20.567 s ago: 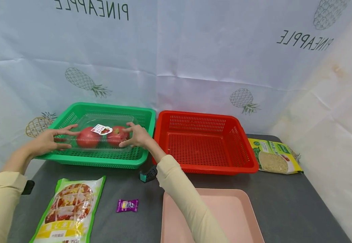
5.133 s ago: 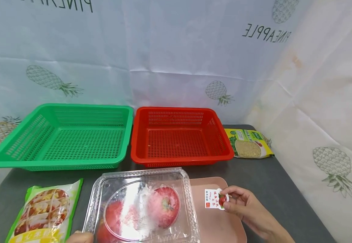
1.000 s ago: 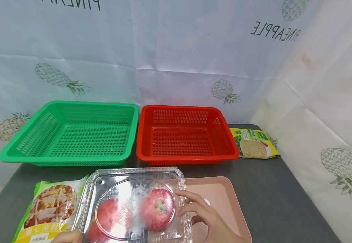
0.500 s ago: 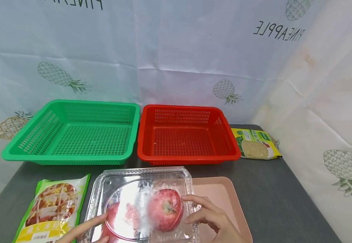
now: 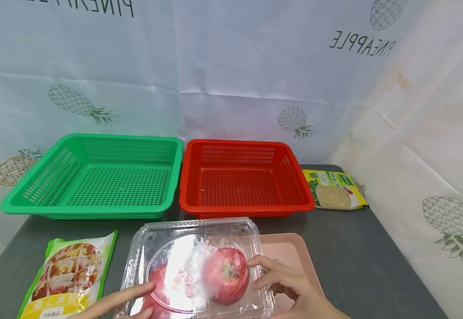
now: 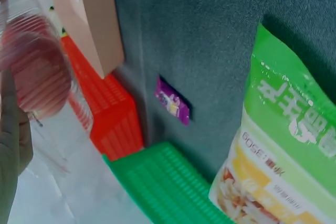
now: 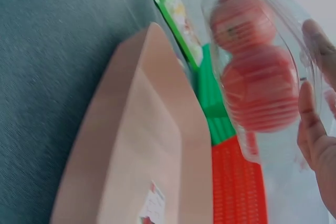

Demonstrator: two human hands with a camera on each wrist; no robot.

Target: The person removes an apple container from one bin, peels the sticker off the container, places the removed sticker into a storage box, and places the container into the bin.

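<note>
A clear plastic clamshell box (image 5: pixel 199 226) with two red apples (image 5: pixel 227 274) inside is held up off the table near the front, tilted toward me. My left hand (image 5: pixel 113 303) grips its left edge, with the forefinger lying on the lid. At the right edge, my right hand (image 5: pixel 295 288) holds the box between fingers and thumb. The right wrist view shows both apples (image 7: pixel 257 87) through the box wall and my right hand (image 7: pixel 320 140) at the rim. A white sticker label (image 7: pixel 153 205) with a red fruit print lies in the pink tray (image 7: pixel 152 124).
A green basket (image 5: pixel 88 209) and a red basket (image 5: pixel 247 208) stand at the back. A green-and-white food bag (image 5: pixel 69 274) lies at left, a yellow packet (image 5: pixel 335 190) at back right. Behind the box, a purple candy packet (image 6: pixel 172 100) shows only in the left wrist view.
The box has come from the green basket toward me, and its label was peeled off and now lies in the tray. In the last second the box shifted right and my left forefinger moved onto the lid.
</note>
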